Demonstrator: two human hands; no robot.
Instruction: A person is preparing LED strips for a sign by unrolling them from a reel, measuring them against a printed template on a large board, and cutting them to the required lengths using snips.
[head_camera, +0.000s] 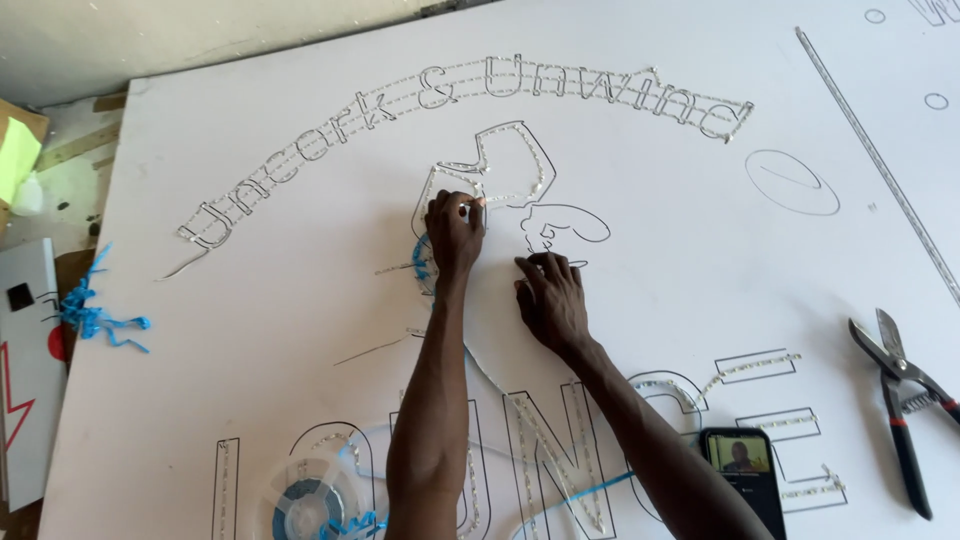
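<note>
A large white sign board (250, 330) filled nearly the whole view, flat and matte, its face marked with thin black outlines of letters and a figure; along its upper left edge showed a strip of pale, scuffed floor (70, 170). Taking the board as the landmark: off its left edge lay a tangle of blue peeled backing (90, 315), curly and papery, over a second white panel (25, 370) with a red zigzag. On the board's lower left sat one clear round reel (310, 500) with a blue core, more blue ribbon trailing from it.

Across the board's top arched a row of outlined letters already lined with a thin, beaded, translucent light strip (480, 85). At the board's centre the left hand (455, 235) had its fingertips pinched together on the strip where it followed the outline of the figure — thumb and fingers closed on that thin strip. Just right of it the right hand (550, 300) lay palm down, fingers spread a little and pressed onto the board beside the outline.

Near the board's lower edge, right of the arms, lay one dark phone (742, 470), screen lit. Toward the board's right edge lay one pair of metal snips (900, 390) — black and red handles, blades slightly parted.
</note>
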